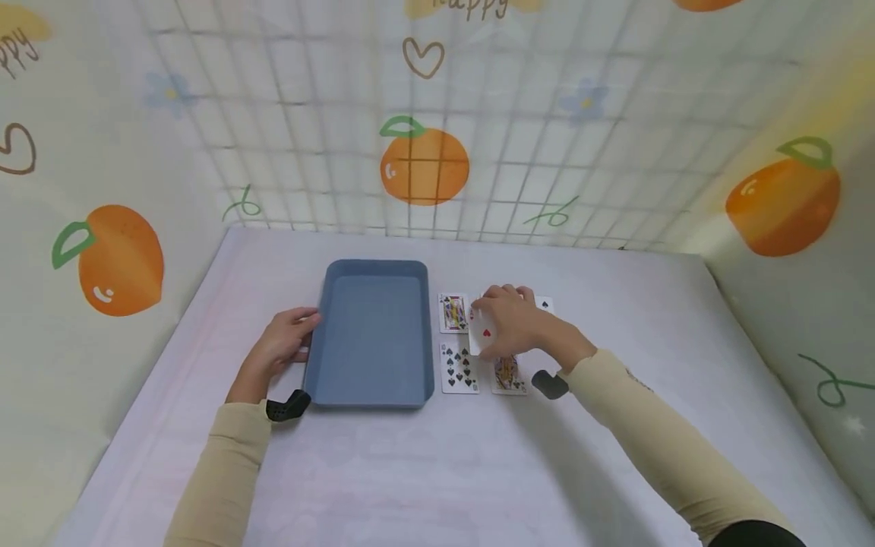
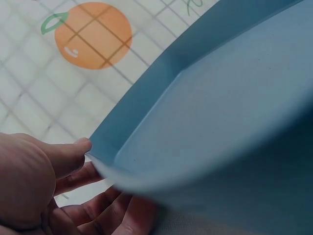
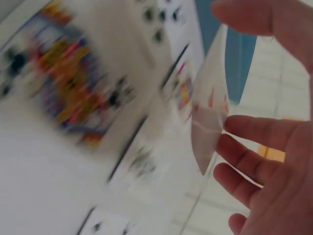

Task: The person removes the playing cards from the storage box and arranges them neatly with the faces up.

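My left hand (image 1: 282, 343) holds the left rim of a blue-grey tray (image 1: 369, 405), thumb on the rim and fingers around the outside, as the left wrist view shows. To the right of the tray, my right hand (image 1: 513, 325) pinches a playing card with red hearts (image 1: 481, 340) by its edges, between thumb and fingertips. That card stands raised and bends slightly in the right wrist view. Below and around it lie a face card (image 1: 453, 314), a ten of spades (image 1: 459, 371) and another face card (image 1: 508, 377). My hand partly covers a further black-suited card (image 1: 544, 305).
A white cloth covers the table (image 1: 383, 479). Behind stands a grid panel (image 1: 519, 182) in front of a sheet printed with oranges, and similar printed sheets (image 1: 116, 357) close in both sides. The card row lies close beside the tray's right wall.
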{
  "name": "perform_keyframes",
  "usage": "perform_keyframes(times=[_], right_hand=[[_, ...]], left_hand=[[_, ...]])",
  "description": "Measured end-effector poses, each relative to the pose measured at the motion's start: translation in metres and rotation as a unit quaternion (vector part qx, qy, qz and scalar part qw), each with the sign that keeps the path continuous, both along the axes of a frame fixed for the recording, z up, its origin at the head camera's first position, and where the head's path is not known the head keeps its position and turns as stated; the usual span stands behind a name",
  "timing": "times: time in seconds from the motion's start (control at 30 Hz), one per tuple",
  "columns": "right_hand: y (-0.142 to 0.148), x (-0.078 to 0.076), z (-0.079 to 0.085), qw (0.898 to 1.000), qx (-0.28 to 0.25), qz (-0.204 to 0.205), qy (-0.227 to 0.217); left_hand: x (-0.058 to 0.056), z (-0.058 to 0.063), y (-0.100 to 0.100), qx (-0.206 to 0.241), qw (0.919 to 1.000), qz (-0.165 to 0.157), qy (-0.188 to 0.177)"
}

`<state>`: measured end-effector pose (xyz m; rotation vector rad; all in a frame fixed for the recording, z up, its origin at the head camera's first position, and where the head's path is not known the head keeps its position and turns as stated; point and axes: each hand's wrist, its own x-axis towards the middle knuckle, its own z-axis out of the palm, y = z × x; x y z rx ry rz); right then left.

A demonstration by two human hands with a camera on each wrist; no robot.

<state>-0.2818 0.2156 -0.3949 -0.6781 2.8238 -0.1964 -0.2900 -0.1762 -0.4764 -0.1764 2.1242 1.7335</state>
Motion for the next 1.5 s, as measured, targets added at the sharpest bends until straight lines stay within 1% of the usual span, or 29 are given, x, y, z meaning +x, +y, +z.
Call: perform_keyframes(times=[0.13,0.33,0.53,0.67,0.83,1.07,1.27,1.5], right_hand=[[0.021,0.003,-0.006,1.000,-0.001,-0.014,0.001],[0.048,0.009,-0.012,0.999,-0.005,-0.032,0.007],[0.069,0.018,-0.016,0.999,-0.005,-0.035,0.002],[0.079,0.022,-0.019,0.999,-0.008,-0.034,0.001],[0.089,0.026,-0.025,0.999,-0.007,-0.033,0.003],[0.097,0.031,-0.031,0.999,-0.009,-0.041,-0.014],[0.101,0.035,-0.037,0.999,-0.001,-0.036,-0.013],[0.106,0.040,-0.040,0.999,0.001,-0.030,-0.012]], left_hand=[[0.002,0.000,-0.002,0.001,1.0000,0.003,0.001],[0.003,-0.003,-0.003,0.000,1.0000,0.005,0.003],[0.005,-0.004,-0.006,-0.002,1.0000,0.006,0.001],[0.006,-0.003,-0.007,-0.009,0.9999,0.002,0.005],[0.006,-0.002,-0.006,-0.010,0.9999,0.000,0.002],[0.006,-0.001,-0.003,-0.011,0.9999,-0.002,0.000],[0.005,0.001,0.001,-0.025,0.9997,0.000,-0.002],[0.005,0.003,0.004,-0.029,0.9996,-0.004,-0.006]])
